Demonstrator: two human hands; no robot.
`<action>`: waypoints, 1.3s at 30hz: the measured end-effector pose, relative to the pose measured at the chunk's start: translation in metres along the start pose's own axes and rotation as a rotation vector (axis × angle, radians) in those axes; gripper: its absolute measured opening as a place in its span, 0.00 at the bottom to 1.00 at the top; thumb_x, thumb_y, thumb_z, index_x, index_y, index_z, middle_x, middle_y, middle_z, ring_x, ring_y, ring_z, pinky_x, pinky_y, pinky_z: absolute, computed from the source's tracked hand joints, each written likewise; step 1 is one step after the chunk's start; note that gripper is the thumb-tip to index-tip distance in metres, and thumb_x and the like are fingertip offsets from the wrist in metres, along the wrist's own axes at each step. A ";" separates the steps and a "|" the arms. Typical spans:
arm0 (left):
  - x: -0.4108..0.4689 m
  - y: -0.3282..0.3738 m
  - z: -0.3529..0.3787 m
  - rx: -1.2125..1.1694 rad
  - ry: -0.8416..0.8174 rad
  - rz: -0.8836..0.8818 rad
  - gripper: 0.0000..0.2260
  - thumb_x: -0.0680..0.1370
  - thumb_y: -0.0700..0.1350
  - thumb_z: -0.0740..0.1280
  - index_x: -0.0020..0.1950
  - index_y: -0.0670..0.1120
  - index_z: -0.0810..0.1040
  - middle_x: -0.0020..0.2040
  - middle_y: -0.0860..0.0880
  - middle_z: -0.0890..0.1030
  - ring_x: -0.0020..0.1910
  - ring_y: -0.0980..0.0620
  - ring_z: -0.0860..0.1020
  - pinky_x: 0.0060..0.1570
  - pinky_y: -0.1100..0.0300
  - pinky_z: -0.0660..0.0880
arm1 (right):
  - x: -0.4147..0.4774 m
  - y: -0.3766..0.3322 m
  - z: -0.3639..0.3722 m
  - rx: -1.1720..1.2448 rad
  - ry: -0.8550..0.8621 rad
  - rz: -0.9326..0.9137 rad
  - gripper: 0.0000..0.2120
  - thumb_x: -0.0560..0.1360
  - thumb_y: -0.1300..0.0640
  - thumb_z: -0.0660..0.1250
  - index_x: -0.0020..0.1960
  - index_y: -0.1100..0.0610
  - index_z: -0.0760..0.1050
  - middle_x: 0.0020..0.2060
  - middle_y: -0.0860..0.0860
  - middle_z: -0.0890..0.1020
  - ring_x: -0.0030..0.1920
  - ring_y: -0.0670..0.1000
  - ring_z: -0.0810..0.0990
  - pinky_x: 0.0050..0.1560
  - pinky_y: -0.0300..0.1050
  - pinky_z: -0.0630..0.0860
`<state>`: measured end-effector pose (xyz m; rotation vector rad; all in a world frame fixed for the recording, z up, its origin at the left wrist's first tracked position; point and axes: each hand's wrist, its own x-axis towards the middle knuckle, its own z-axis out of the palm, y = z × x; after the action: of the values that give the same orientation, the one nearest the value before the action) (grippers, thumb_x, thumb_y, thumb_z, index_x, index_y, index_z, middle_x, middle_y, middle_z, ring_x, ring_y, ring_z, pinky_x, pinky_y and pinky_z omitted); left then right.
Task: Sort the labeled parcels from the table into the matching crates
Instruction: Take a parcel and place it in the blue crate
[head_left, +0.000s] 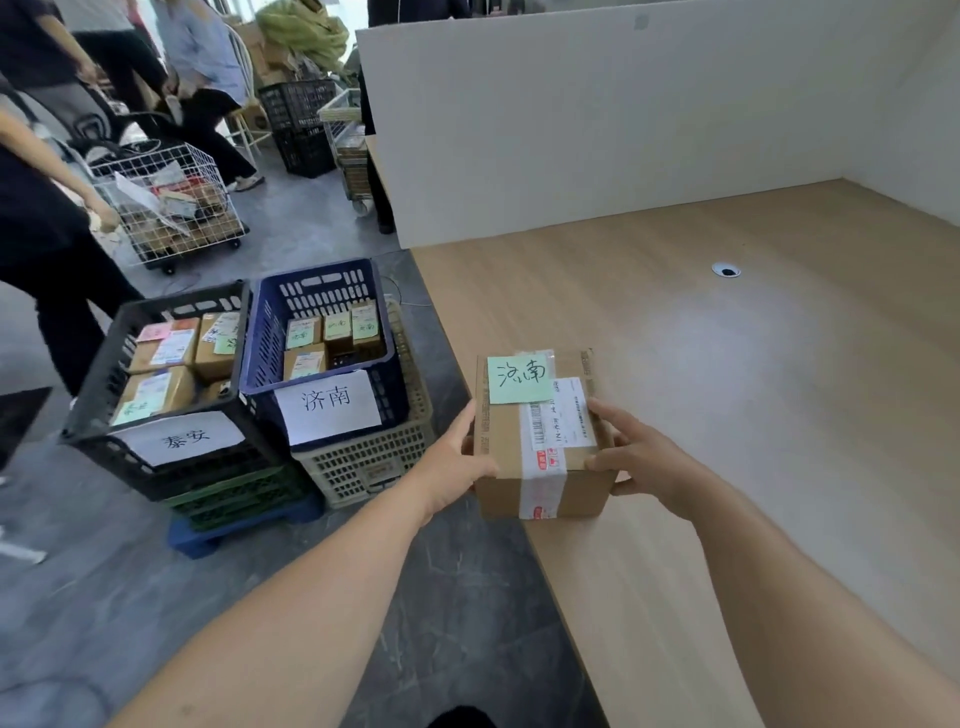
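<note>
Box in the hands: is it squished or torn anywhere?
No, nothing stands out. The box is square and taped shut, its green note lies flat on top, and the left hand and right hand hold its sides.

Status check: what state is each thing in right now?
Parcel: at table's left edge, green note reads 济南, held from both sides.
Left hand: grips parcel's left side.
Right hand: grips parcel's right side.
Blue crate: labelled 济南, partly filled.
Black crate: labelled 泰安, nearly full.
</note>
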<state>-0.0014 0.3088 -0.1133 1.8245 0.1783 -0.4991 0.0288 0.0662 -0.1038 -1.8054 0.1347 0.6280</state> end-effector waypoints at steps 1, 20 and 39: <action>-0.001 0.000 0.000 0.008 -0.017 0.001 0.43 0.67 0.47 0.71 0.73 0.71 0.51 0.61 0.60 0.73 0.59 0.55 0.75 0.57 0.53 0.75 | 0.002 0.001 -0.003 0.004 -0.024 0.003 0.37 0.73 0.68 0.67 0.73 0.39 0.61 0.55 0.46 0.77 0.53 0.50 0.78 0.49 0.50 0.78; 0.046 -0.051 -0.170 -0.012 0.189 0.073 0.46 0.73 0.37 0.69 0.75 0.70 0.44 0.64 0.62 0.67 0.58 0.63 0.71 0.53 0.65 0.69 | 0.133 -0.099 0.127 -0.280 -0.157 -0.171 0.43 0.74 0.70 0.67 0.75 0.36 0.53 0.55 0.34 0.70 0.51 0.46 0.78 0.43 0.41 0.78; 0.131 -0.103 -0.391 0.051 0.334 0.021 0.46 0.74 0.42 0.70 0.73 0.72 0.42 0.75 0.58 0.63 0.62 0.63 0.65 0.53 0.65 0.66 | 0.314 -0.207 0.273 -0.541 -0.253 -0.258 0.47 0.73 0.67 0.69 0.73 0.30 0.47 0.70 0.42 0.67 0.67 0.48 0.70 0.51 0.41 0.77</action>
<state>0.1744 0.6915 -0.1686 1.9488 0.3764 -0.1819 0.2831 0.4540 -0.1299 -2.1879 -0.4743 0.7465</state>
